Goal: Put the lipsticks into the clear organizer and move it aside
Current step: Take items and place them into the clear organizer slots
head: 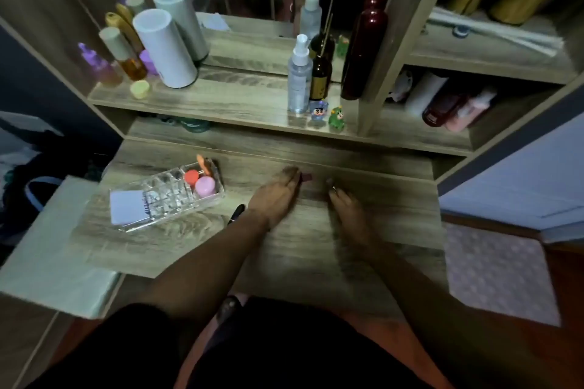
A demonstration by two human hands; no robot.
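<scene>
The clear organizer [167,196] lies on the wooden desk [379,208] at the left. It holds an orange-capped item [191,176], a pink-capped one [205,186], an orange stick [204,164] and a white card [128,207]. My left hand [276,191] lies on the desk's middle, its fingertips touching a dark red lipstick [307,178]. Whether it grips the lipstick is blurred. My right hand [346,210] rests just to the right, with a small silvery item [333,189] at its fingertips. A black lipstick [237,213] lies beside my left wrist.
A raised shelf [202,101] behind the desk carries white cylinders [164,47], a spray bottle [298,76], a dark red bottle [363,47], a reed diffuser and small figurines [336,118]. Side shelves at the right hold more bottles. A pale stool [47,249] stands at the left.
</scene>
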